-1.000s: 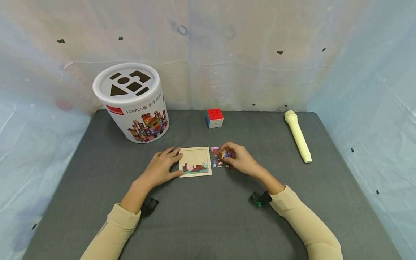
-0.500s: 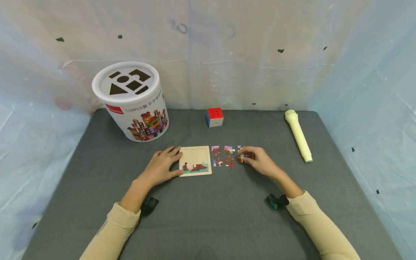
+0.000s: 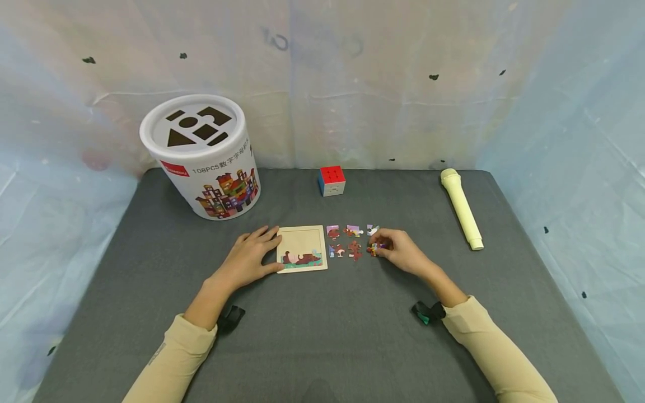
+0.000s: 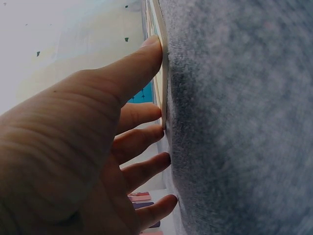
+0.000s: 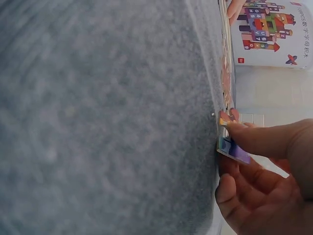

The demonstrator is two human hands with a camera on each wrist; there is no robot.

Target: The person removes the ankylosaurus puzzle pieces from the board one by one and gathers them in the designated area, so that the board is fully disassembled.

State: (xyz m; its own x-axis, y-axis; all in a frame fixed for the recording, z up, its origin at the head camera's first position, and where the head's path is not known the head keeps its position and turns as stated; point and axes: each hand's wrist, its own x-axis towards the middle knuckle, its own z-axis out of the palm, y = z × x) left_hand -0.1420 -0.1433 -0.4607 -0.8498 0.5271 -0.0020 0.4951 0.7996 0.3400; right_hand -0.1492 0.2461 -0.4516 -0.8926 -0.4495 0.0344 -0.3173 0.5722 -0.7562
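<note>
My left hand rests along the left side of a shallow wooden puzzle board, fingers spread. In the left wrist view its thumb presses on the board's edge. The lower part of the board holds fitted pieces showing a brown picture on green. At the right of the loose pieces, my right hand pinches a colourful puzzle piece between thumb and fingers, low at the table and slightly tilted. Several loose puzzle pieces lie in two rows between the board and this hand.
A large white block bucket with a shape-sorter lid stands at the back left. Behind the pieces sits a puzzle cube with a red top. A pale yellow toy microphone lies at the right. Grey cloth covers the table.
My right hand has moved right with the puzzle piece, from above the loose pieces to their right end, uncovering them. The left hand and board have stayed in place.
</note>
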